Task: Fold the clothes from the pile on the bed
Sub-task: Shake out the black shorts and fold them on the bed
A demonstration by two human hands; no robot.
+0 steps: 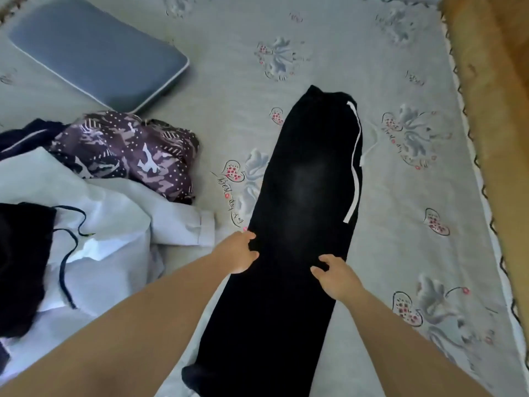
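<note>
Two hands work the black trousers (297,224), which lie lengthwise down the bed (400,253), legs stacked, hem nearest. Right hand (336,275) pinches the right edge at mid-length; left hand (239,252) grips the left edge, fingers curled on cloth. Bare sheet lies right of the trousers. Pile (94,196) sits left, close to that edge. Pillow (97,53) lies beyond, far left.

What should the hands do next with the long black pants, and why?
Probably lift the middle and carry it toward the far end. The black pants lie long and flat on the bed, and the left hand and right hand grip their two edges around midway, ready to fold.
</note>
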